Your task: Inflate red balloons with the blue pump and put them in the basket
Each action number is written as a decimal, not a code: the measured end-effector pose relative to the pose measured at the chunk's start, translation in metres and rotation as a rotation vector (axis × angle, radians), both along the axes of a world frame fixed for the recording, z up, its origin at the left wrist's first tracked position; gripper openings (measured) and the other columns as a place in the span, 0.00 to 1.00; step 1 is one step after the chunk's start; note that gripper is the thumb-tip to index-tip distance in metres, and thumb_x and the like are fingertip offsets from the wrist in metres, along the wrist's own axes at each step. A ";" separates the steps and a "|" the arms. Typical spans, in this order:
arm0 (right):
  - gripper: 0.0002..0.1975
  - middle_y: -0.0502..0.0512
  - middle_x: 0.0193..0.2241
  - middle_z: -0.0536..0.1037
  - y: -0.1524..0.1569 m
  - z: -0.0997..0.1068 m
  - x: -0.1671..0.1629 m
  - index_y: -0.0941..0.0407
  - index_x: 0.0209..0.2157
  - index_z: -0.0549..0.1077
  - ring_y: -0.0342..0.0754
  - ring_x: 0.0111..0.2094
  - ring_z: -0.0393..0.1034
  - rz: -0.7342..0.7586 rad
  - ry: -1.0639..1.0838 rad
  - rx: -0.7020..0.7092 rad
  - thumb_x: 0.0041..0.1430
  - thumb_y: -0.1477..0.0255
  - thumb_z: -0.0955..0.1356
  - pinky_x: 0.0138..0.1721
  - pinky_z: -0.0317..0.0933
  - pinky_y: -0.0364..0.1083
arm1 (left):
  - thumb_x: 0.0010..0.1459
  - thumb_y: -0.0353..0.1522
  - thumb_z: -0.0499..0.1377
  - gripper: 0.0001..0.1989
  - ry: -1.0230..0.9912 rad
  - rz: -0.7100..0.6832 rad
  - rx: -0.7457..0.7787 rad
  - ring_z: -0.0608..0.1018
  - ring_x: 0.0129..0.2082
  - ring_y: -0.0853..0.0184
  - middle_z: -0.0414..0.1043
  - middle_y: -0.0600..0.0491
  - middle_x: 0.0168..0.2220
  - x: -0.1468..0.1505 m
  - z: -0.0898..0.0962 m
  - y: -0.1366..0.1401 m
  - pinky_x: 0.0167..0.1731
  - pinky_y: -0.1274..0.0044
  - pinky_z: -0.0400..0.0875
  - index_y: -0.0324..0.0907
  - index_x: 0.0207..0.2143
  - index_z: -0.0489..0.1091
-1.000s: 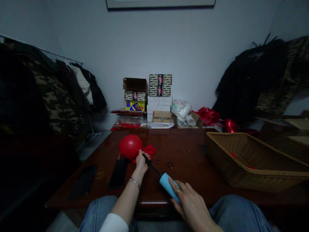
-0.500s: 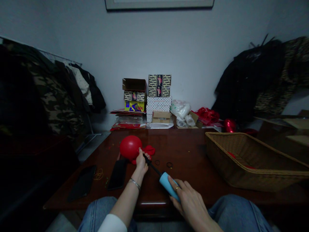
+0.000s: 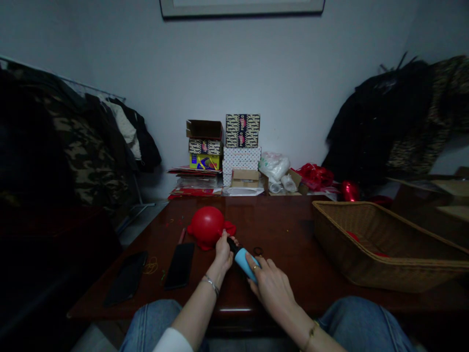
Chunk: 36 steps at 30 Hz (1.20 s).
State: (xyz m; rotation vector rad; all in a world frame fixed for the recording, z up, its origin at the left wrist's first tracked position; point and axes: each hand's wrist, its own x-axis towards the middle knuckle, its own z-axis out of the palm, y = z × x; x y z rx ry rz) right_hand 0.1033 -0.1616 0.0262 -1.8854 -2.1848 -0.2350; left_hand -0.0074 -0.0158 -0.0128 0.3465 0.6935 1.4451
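Note:
A partly inflated red balloon (image 3: 207, 224) is over the brown table, and my left hand (image 3: 223, 252) pinches its neck at the black end of a hand pump. The light-blue barrel of the balloon pump (image 3: 246, 264) slants down toward me. Wrapped around that barrel is my right hand (image 3: 273, 283), with the black rod pushed almost fully inside. Behind my left hand lies more limp red material (image 3: 230, 227), partly covered by the balloon. A black hair tie (image 3: 258, 251) rests on the table just beyond the barrel.
A wicker basket (image 3: 370, 266) with a few red pieces stands on the right. Two dark phone-like slabs (image 3: 179, 265) and yellow rubber bands (image 3: 150, 265) lie on the left. Stacked boxes (image 3: 242, 164) and plastic bags (image 3: 274, 166) line the table's back.
My right hand has slid the blue barrel up toward my left hand, hiding the black rod. The balloon and left hand have shifted slightly right.

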 end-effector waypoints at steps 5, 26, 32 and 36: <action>0.31 0.56 0.44 0.73 0.005 -0.004 -0.003 0.50 0.59 0.57 0.52 0.42 0.66 -0.001 -0.011 0.026 0.54 0.72 0.67 0.38 0.65 0.47 | 0.57 0.33 0.57 0.11 -0.031 -0.080 -0.022 0.72 0.19 0.71 0.65 0.53 0.19 -0.008 0.004 0.002 0.22 0.78 0.70 0.38 0.23 0.63; 0.31 0.57 0.47 0.72 0.000 0.001 -0.001 0.51 0.60 0.57 0.53 0.44 0.66 0.006 0.061 0.025 0.55 0.71 0.66 0.41 0.65 0.49 | 0.61 0.34 0.51 0.13 -0.186 -0.108 0.056 0.67 0.19 0.72 0.62 0.53 0.20 -0.012 0.006 0.003 0.17 0.81 0.63 0.38 0.25 0.63; 0.30 0.56 0.50 0.71 -0.012 -0.001 0.002 0.50 0.61 0.55 0.54 0.45 0.66 0.010 0.058 -0.003 0.56 0.71 0.65 0.43 0.65 0.50 | 0.62 0.33 0.50 0.14 -0.160 -0.072 0.035 0.65 0.17 0.73 0.60 0.54 0.20 -0.015 0.012 0.003 0.16 0.82 0.60 0.38 0.24 0.62; 0.31 0.54 0.52 0.69 -0.028 -0.009 0.017 0.49 0.61 0.54 0.54 0.47 0.66 0.028 0.068 -0.012 0.56 0.70 0.64 0.44 0.66 0.50 | 0.62 0.34 0.49 0.13 -0.159 -0.049 0.048 0.65 0.18 0.72 0.60 0.54 0.19 -0.023 0.012 0.008 0.16 0.82 0.60 0.39 0.25 0.61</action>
